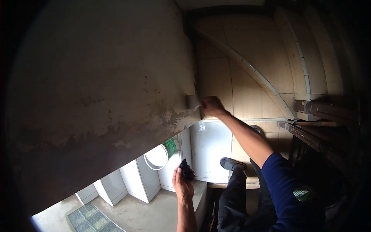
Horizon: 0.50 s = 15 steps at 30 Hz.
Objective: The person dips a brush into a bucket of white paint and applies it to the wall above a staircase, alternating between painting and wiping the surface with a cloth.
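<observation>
My right hand is closed around a scraper, most of its handle hidden in my fist. The scraper's wide pale blade lies against the wall close to its corner. Below the blade the wall surface is patchy, with light smears over a darker band. Lower down, my left hand grips a small black object whose kind I cannot make out. It is held up beside the stairs, apart from the wall.
A white bucket with a green label stands on the white-tiled stairs below. My slippered foot is on the tiled landing. A dark wooden railing is at right, and more steps rise behind it. Glass blocks show lower left.
</observation>
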Tool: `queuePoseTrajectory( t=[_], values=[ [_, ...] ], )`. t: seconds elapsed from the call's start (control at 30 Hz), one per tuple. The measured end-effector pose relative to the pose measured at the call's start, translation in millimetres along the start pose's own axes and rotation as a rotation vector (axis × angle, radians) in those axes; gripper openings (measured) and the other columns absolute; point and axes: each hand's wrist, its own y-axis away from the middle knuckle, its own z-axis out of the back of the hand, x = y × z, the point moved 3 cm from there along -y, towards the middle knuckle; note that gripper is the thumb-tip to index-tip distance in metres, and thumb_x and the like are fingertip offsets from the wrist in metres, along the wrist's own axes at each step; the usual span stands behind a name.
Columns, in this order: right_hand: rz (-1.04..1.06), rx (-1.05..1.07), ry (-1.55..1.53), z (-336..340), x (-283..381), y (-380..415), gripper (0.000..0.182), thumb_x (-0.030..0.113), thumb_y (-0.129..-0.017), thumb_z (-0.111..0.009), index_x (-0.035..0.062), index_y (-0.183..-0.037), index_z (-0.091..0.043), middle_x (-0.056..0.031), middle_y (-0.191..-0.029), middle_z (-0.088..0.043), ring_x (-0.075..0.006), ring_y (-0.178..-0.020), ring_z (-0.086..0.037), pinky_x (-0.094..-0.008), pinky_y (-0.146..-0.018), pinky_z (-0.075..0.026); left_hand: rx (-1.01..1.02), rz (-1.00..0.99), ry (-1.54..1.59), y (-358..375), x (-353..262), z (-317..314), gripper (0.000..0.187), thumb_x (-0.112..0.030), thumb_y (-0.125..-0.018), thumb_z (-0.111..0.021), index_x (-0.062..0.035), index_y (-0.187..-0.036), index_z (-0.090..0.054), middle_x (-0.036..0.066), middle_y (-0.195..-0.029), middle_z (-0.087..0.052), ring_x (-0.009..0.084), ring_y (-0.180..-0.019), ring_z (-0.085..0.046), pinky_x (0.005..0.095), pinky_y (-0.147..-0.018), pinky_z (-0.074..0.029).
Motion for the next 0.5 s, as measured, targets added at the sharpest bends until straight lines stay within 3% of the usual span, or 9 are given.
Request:
queuePoseTrajectory(
  t=[0.03,0.13,0.2,0.27,0.33,0.5],
  values=[
    [0.042,0.018,0.027,12,33,6,0.022,0.020,-0.084,-0.055,0.0028,-0.077,-0.066,-0.0195,-0.077,-0.065,-0.0400,-0.073,-0.063,-0.0455,-0.071,-0.052,0.010,-0.014,0.005,2,-10,-7,0.027,-0.021,-0.096,-0.051,-0.0009,-0.113,-0.053,0.014,-0.091,-0.062,0.0228,-0.076,-0.062,0.0313,-0.063,-0.051],
    [0.000,-0.041,-0.267,110,116,46,0.020,0.018,-0.086,-0.058,0.0003,-0.081,-0.067,-0.0188,-0.071,-0.064,-0.0298,-0.065,-0.064,-0.0374,-0.063,-0.052,0.012,-0.100,0.010,-1,-40,-25,0.027,-0.021,-0.097,-0.048,-0.0009,-0.115,-0.053,0.013,-0.092,-0.062,0.0219,-0.076,-0.061,0.0312,-0.065,-0.050],
    [0.083,0.010,-0.494,163,138,66,0.019,0.017,-0.088,-0.060,0.0007,-0.085,-0.068,-0.0147,-0.073,-0.066,-0.0233,-0.068,-0.065,-0.0339,-0.060,-0.050,0.011,-0.157,0.035,-1,-58,-29,0.031,-0.024,-0.096,-0.050,-0.0003,-0.116,-0.053,0.012,-0.092,-0.061,0.0210,-0.077,-0.060,0.0313,-0.066,-0.049],
    [0.090,0.023,-0.801,170,128,68,0.021,0.022,-0.089,-0.061,0.0020,-0.088,-0.069,-0.0087,-0.068,-0.064,-0.0151,-0.063,-0.061,-0.0293,-0.057,-0.046,0.001,-0.213,0.052,-10,-67,-33,0.036,-0.027,-0.093,-0.052,-0.0005,-0.117,-0.052,0.011,-0.095,-0.060,0.0198,-0.078,-0.059,0.0305,-0.068,-0.049],
    [0.065,0.104,-1.067,159,116,62,0.026,0.030,-0.090,-0.063,0.0043,-0.091,-0.070,0.0002,-0.062,-0.056,-0.0059,-0.060,-0.052,-0.0246,-0.055,-0.041,-0.004,-0.228,0.035,-14,-70,-36,0.037,-0.029,-0.094,-0.051,-0.0008,-0.118,-0.052,0.012,-0.095,-0.061,0.0192,-0.079,-0.059,0.0292,-0.068,-0.049],
    [0.073,0.214,-1.176,-4,15,30,0.026,0.026,-0.089,-0.065,0.0005,-0.088,-0.067,0.0004,-0.067,-0.056,-0.0069,-0.065,-0.050,-0.0251,-0.056,-0.038,-0.051,-0.190,0.020,-20,-35,-11,0.035,-0.025,-0.092,-0.053,0.0001,-0.116,-0.051,0.013,-0.094,-0.059,0.0213,-0.077,-0.059,0.0316,-0.066,-0.049]
  ],
)
